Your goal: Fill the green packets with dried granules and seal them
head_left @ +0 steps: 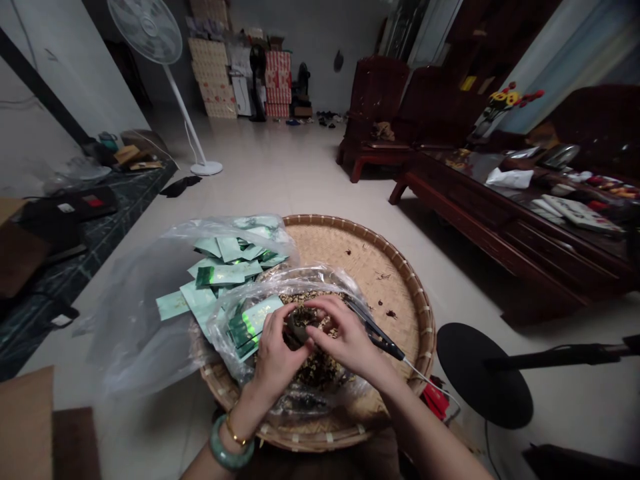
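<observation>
Over a clear plastic bag (345, 277) of loose brown and yellowish dried bits (320, 363), both hands grip a small dark, round, hollow thing (299, 331), apparently with bits inside. My left hand (280, 347) is curled round its left side, thumb at the near edge. From the right, the fingers and thumb of my right hand (345, 333) pinch its rim. Several green printed sachets (257, 320) lie just left of my left hand. Beyond them, more green sachets (225, 273) are heaped on another clear bag (145, 313). Beside my right hand lies a black tong-like tool (383, 340) with a white cord.
Everything rests on a round woven bamboo tray (427, 313) with a raised rim. A black round stand base (485, 373) is on the floor to the right. Further off are a dark wooden table (500, 233), a white standing fan (200, 143) and stacked boxes (215, 73).
</observation>
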Action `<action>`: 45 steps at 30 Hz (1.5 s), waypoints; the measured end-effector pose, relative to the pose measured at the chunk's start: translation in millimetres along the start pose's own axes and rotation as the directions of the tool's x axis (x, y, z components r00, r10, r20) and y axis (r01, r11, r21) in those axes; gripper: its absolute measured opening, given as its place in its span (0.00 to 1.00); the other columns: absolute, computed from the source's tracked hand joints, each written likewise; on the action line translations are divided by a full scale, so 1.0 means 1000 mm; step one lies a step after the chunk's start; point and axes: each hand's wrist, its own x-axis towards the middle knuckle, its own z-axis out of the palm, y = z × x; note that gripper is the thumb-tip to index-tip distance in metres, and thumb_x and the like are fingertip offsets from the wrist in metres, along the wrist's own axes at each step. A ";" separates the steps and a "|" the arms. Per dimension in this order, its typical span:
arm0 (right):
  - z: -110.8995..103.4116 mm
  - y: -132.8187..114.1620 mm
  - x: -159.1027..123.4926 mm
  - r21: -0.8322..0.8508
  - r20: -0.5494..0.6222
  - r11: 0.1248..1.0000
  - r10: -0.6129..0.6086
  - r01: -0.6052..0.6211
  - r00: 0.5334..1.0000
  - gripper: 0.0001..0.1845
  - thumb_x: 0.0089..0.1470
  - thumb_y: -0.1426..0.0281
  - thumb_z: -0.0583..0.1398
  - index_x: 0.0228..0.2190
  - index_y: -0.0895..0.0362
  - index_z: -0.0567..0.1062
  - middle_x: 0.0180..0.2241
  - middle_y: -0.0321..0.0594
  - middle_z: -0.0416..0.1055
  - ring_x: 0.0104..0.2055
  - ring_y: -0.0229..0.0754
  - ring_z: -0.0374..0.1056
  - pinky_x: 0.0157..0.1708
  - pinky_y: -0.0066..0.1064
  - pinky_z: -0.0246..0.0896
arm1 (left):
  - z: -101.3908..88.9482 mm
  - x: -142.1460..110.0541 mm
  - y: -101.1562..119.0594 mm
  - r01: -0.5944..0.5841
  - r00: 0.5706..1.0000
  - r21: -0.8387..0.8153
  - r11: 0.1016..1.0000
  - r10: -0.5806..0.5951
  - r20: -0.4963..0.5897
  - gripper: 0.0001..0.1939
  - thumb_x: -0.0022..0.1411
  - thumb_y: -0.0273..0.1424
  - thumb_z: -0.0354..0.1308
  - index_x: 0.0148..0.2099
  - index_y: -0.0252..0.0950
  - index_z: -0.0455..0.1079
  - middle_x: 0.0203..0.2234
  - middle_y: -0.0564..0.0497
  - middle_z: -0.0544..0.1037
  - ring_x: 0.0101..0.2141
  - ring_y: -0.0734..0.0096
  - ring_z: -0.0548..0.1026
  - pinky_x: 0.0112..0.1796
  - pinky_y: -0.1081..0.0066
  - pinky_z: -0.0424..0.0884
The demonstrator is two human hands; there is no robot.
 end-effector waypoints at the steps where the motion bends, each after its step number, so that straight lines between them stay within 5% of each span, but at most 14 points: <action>1: 0.001 0.001 -0.001 -0.026 0.004 1.000 -0.017 0.017 1.000 0.16 0.51 0.73 0.60 0.44 0.52 0.74 0.41 0.42 0.71 0.37 0.40 0.68 0.31 0.30 0.67 | -0.002 0.001 0.000 -0.006 1.000 -0.002 1.000 0.006 0.024 0.26 0.51 0.28 0.62 0.53 0.37 0.64 0.45 0.44 0.74 0.45 0.57 0.71 0.46 0.58 0.69; 5: 0.000 0.007 -0.001 -0.078 -0.094 0.995 -0.062 0.054 0.994 0.08 0.52 0.76 0.59 0.33 0.55 0.77 0.31 0.39 0.74 0.32 0.39 0.69 0.29 0.29 0.65 | -0.012 0.006 -0.002 0.030 0.983 -0.073 0.997 -0.016 0.182 0.26 0.50 0.29 0.64 0.53 0.41 0.67 0.42 0.47 0.75 0.43 0.60 0.72 0.44 0.61 0.70; 11: -0.009 0.000 -0.002 -0.058 -0.191 0.995 -0.089 0.079 0.978 0.07 0.54 0.74 0.57 0.30 0.55 0.76 0.30 0.39 0.73 0.32 0.39 0.69 0.30 0.30 0.65 | -0.024 0.014 -0.009 0.167 0.956 -0.184 0.969 -0.114 0.270 0.13 0.49 0.30 0.66 0.41 0.38 0.75 0.33 0.49 0.77 0.36 0.64 0.74 0.39 0.66 0.69; 13: -0.011 -0.004 -0.003 -0.099 -0.132 0.989 -0.126 0.114 0.983 0.07 0.54 0.73 0.59 0.35 0.54 0.76 0.35 0.41 0.73 0.37 0.41 0.69 0.35 0.32 0.66 | -0.023 0.015 -0.009 0.196 0.951 -0.207 0.959 -0.134 0.278 0.13 0.48 0.29 0.66 0.40 0.37 0.75 0.34 0.49 0.78 0.36 0.65 0.74 0.39 0.67 0.69; 16: -0.007 -0.006 -0.004 -0.209 0.074 0.963 -0.160 0.172 0.984 0.21 0.50 0.68 0.65 0.48 0.52 0.72 0.44 0.44 0.70 0.46 0.45 0.66 0.44 0.38 0.65 | -0.020 0.013 -0.007 0.234 0.944 -0.228 0.945 -0.164 0.287 0.15 0.46 0.27 0.65 0.40 0.36 0.74 0.33 0.50 0.78 0.34 0.66 0.74 0.36 0.69 0.70; 18: -0.002 -0.003 -0.003 -0.241 0.157 0.952 -0.152 0.187 0.976 0.18 0.52 0.69 0.64 0.46 0.53 0.74 0.42 0.43 0.70 0.43 0.43 0.67 0.43 0.36 0.66 | -0.018 0.011 -0.007 0.261 0.933 -0.230 0.938 -0.185 0.308 0.15 0.46 0.26 0.64 0.40 0.35 0.73 0.32 0.51 0.77 0.33 0.68 0.73 0.35 0.71 0.70; 20: 0.003 0.002 -0.002 -0.227 0.158 0.959 -0.138 0.172 0.978 0.08 0.55 0.72 0.61 0.39 0.55 0.77 0.35 0.41 0.72 0.37 0.40 0.69 0.37 0.32 0.66 | -0.017 0.009 -0.008 0.287 0.915 -0.230 0.930 -0.195 0.352 0.17 0.46 0.25 0.63 0.42 0.35 0.73 0.34 0.50 0.78 0.34 0.68 0.74 0.36 0.70 0.70; 25: 0.003 0.010 0.001 -0.146 0.060 0.980 -0.127 0.135 0.990 0.06 0.56 0.72 0.60 0.31 0.56 0.78 0.29 0.39 0.75 0.32 0.39 0.71 0.32 0.31 0.66 | -0.018 0.007 -0.015 0.307 0.868 -0.171 0.936 -0.202 0.454 0.18 0.44 0.26 0.66 0.41 0.36 0.75 0.31 0.51 0.78 0.32 0.67 0.74 0.36 0.67 0.70; 30: -0.018 0.016 0.000 -0.145 -0.165 0.988 -0.067 0.043 0.984 0.05 0.54 0.70 0.61 0.30 0.55 0.78 0.30 0.40 0.75 0.32 0.41 0.71 0.32 0.33 0.67 | -0.021 0.008 -0.019 0.290 0.909 -0.222 0.931 -0.195 0.368 0.07 0.45 0.31 0.67 0.30 0.35 0.75 0.26 0.51 0.78 0.29 0.67 0.74 0.32 0.68 0.69; 35: -0.019 0.011 -0.008 -0.213 0.024 0.973 -0.083 0.086 0.996 0.11 0.52 0.69 0.64 0.40 0.55 0.77 0.41 0.44 0.73 0.44 0.44 0.69 0.44 0.39 0.66 | -0.020 0.008 -0.010 0.316 0.940 -0.387 0.867 -0.228 0.255 0.14 0.43 0.32 0.69 0.33 0.34 0.72 0.24 0.54 0.72 0.26 0.73 0.70 0.29 0.74 0.67; 38: -0.009 0.006 -0.012 -0.127 0.118 0.977 -0.159 0.173 0.980 0.10 0.56 0.70 0.61 0.41 0.55 0.76 0.40 0.43 0.72 0.42 0.41 0.70 0.41 0.34 0.68 | -0.017 0.007 -0.004 0.265 0.958 -0.424 0.866 -0.185 0.220 0.16 0.45 0.31 0.68 0.38 0.35 0.71 0.23 0.56 0.70 0.26 0.74 0.69 0.29 0.75 0.67; 45: -0.010 0.000 -0.016 -0.165 0.090 0.899 -0.397 0.407 0.913 0.08 0.60 0.76 0.54 0.37 0.56 0.73 0.33 0.42 0.72 0.36 0.39 0.69 0.34 0.30 0.67 | -0.018 0.006 -0.008 0.156 0.959 -0.289 0.945 -0.075 0.272 0.24 0.45 0.29 0.68 0.47 0.37 0.70 0.35 0.50 0.74 0.36 0.67 0.72 0.40 0.67 0.70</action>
